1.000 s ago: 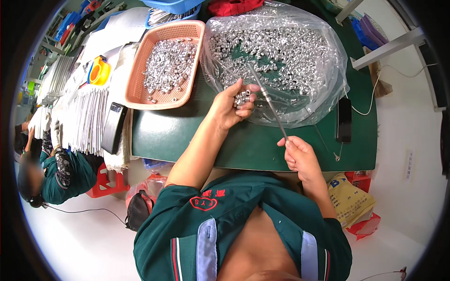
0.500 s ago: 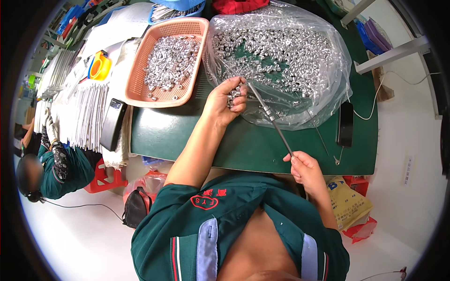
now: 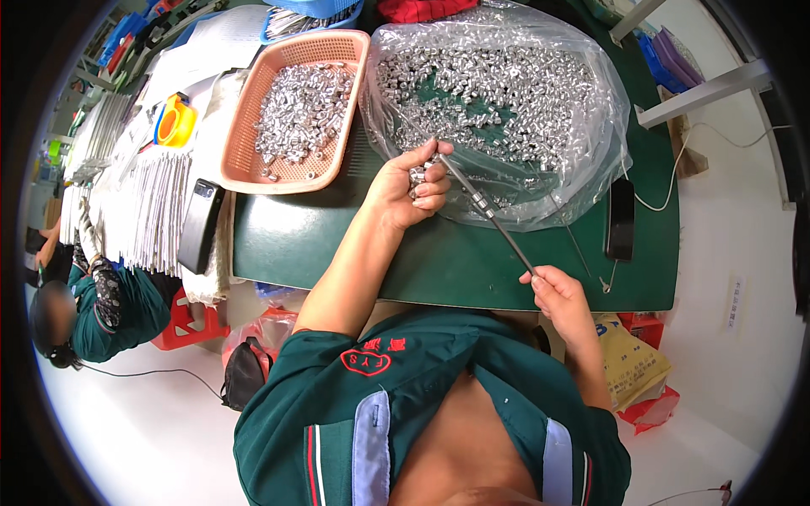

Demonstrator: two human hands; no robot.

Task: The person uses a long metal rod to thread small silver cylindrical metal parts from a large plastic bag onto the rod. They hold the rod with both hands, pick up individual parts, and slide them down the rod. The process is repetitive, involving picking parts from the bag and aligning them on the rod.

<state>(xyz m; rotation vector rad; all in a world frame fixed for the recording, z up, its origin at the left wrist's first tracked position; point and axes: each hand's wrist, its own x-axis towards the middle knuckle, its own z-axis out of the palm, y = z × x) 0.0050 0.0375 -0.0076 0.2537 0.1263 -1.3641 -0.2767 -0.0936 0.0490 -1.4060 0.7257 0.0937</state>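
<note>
Curled fingers (image 3: 432, 189) of the left hand (image 3: 400, 191) partly hide metal pieces (image 3: 417, 175), perhaps short tubes.

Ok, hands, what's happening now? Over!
Left hand: curled around small metal pieces. Right hand: pinching lower end of thin rod. Rod: slanting, shiny pieces around its middle. Clear plastic bag: beneath rod's upper part.

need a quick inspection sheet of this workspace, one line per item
surface: green table, bare along part of its near edge
job's things: dark rod with shiny rings partway along it; loose metal pieces in a peach basket and a clear plastic bag
clutter: dark phone at the right, red cloth at the far side
hands: left hand curled around small metal pieces, right hand gripping the rod's near end
cables: white cable right of the table, dark cable over the floor at left
surroundings: co-worker at left, yellow sack at right
</note>
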